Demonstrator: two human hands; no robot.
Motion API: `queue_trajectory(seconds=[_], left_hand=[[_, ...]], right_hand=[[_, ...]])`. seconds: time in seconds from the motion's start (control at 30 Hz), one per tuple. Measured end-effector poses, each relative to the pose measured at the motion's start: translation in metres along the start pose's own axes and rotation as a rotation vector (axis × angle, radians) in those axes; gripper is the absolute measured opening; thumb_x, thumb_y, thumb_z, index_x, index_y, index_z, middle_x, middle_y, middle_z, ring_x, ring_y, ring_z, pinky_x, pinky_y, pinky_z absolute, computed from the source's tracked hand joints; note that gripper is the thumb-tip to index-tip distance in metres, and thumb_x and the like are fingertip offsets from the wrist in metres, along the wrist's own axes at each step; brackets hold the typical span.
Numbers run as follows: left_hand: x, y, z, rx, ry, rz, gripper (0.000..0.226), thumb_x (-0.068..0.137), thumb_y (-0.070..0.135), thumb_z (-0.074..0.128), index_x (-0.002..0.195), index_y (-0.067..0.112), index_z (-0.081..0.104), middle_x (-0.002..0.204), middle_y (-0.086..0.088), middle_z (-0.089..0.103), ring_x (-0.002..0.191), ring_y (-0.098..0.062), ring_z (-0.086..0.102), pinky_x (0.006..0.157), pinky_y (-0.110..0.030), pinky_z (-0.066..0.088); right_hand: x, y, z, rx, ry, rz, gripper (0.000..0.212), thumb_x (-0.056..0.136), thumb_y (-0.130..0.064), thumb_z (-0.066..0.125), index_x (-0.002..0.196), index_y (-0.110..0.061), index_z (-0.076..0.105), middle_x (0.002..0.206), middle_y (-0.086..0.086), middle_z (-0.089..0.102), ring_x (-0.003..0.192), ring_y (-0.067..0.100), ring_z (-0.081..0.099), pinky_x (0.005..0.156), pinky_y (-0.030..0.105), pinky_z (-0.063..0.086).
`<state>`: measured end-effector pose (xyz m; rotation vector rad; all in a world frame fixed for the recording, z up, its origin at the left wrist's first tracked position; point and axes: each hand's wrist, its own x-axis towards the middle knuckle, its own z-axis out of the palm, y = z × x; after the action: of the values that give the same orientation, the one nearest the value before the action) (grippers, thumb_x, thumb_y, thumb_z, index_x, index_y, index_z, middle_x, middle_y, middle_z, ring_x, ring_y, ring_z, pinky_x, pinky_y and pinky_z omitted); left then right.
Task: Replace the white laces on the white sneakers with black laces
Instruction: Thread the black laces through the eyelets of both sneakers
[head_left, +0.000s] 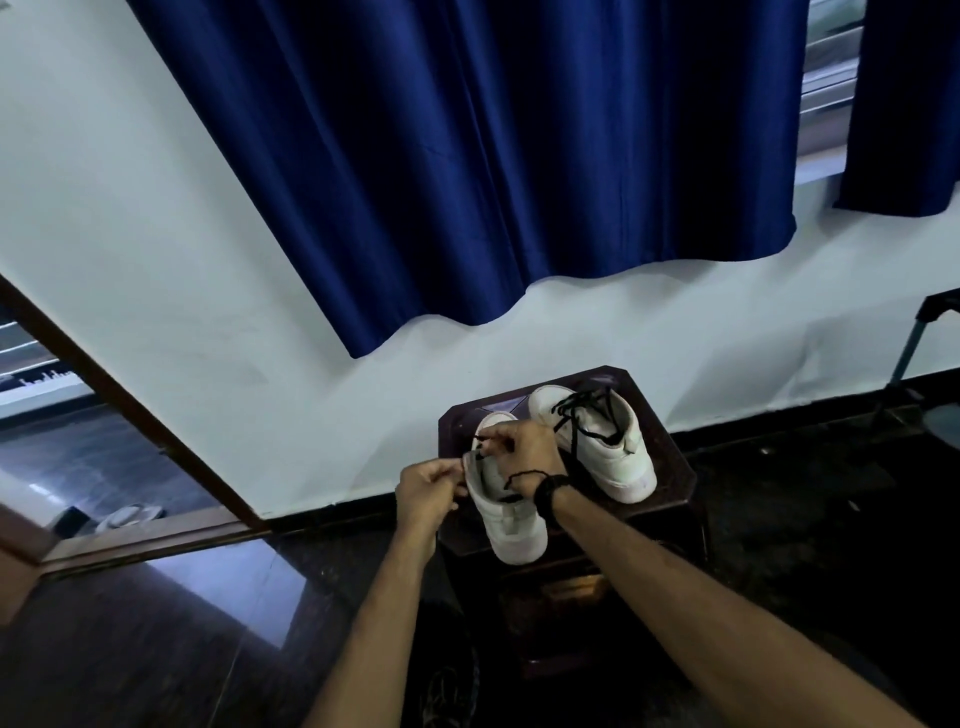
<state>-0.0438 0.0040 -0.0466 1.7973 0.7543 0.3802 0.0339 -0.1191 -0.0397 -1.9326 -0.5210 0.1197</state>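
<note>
Two white sneakers stand on a small dark wooden stool (670, 457). The right sneaker (613, 452) carries a black lace (576, 421) threaded loosely through its eyelets. The left sneaker (511, 519) lies under my hands. My right hand (524, 452) pinches a black lace end (485, 440) above this shoe's eyelets, and more of that lace trails over my wrist. My left hand (428, 488) pinches the shoe's left eyelet flap. I wear a black watch on the right wrist.
The stool stands against a white wall (260, 312) under a blue curtain (493, 156). Dark glossy floor (805, 519) surrounds it. A wooden door frame (156, 431) is at left, a dark stand (914, 353) at far right.
</note>
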Motion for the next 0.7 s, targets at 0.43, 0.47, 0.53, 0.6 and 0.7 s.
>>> queue_trajectory(seconds=[0.43, 0.47, 0.53, 0.6, 0.7], left_hand=[[-0.004, -0.007, 0.011, -0.344, 0.008, -0.155, 0.008, 0.093, 0.005, 0.063, 0.091, 0.009, 0.07, 0.071, -0.001, 0.07, 0.064, -0.011, 0.063, 0.052, -0.022, 0.054], [-0.004, -0.008, 0.011, -0.384, 0.006, -0.179, 0.008, 0.092, 0.004, 0.063, 0.093, 0.009, 0.069, 0.072, -0.001, 0.07, 0.066, -0.012, 0.063, 0.052, -0.022, 0.054], [-0.002, -0.011, 0.009, -0.432, 0.004, -0.205, 0.009, 0.091, 0.004, 0.065, 0.099, 0.006, 0.069, 0.074, -0.002, 0.072, 0.071, -0.015, 0.064, 0.054, -0.023, 0.055], [-0.002, -0.013, 0.009, -0.469, -0.005, -0.215, 0.011, 0.09, 0.004, 0.066, 0.101, 0.006, 0.07, 0.072, 0.001, 0.072, 0.071, -0.015, 0.064, 0.054, -0.023, 0.055], [-0.004, -0.016, 0.008, -0.51, -0.021, -0.206, 0.015, 0.088, 0.006, 0.068, 0.103, 0.005, 0.071, 0.074, 0.001, 0.074, 0.073, -0.014, 0.066, 0.056, -0.023, 0.056]], right_hand=[[-0.009, 0.011, 0.021, -0.283, 0.173, -0.015, 0.021, 0.081, -0.031, 0.054, 0.077, -0.018, 0.07, 0.075, 0.005, 0.07, 0.072, 0.027, 0.065, 0.062, 0.033, 0.052], [-0.01, 0.011, 0.022, -0.306, 0.166, -0.03, 0.022, 0.082, -0.033, 0.053, 0.08, -0.02, 0.07, 0.077, 0.004, 0.071, 0.074, 0.027, 0.065, 0.062, 0.033, 0.052], [-0.011, 0.013, 0.023, -0.313, 0.163, -0.059, 0.02, 0.083, -0.033, 0.054, 0.085, -0.023, 0.071, 0.082, 0.001, 0.072, 0.078, 0.025, 0.066, 0.063, 0.031, 0.051], [-0.012, 0.013, 0.023, -0.331, 0.157, -0.083, 0.019, 0.085, -0.031, 0.055, 0.087, -0.023, 0.072, 0.086, 0.001, 0.072, 0.081, 0.025, 0.066, 0.064, 0.031, 0.051], [-0.012, 0.011, 0.023, -0.397, 0.121, -0.073, 0.021, 0.086, -0.033, 0.054, 0.084, -0.02, 0.07, 0.084, 0.004, 0.071, 0.081, 0.029, 0.065, 0.062, 0.031, 0.05]])
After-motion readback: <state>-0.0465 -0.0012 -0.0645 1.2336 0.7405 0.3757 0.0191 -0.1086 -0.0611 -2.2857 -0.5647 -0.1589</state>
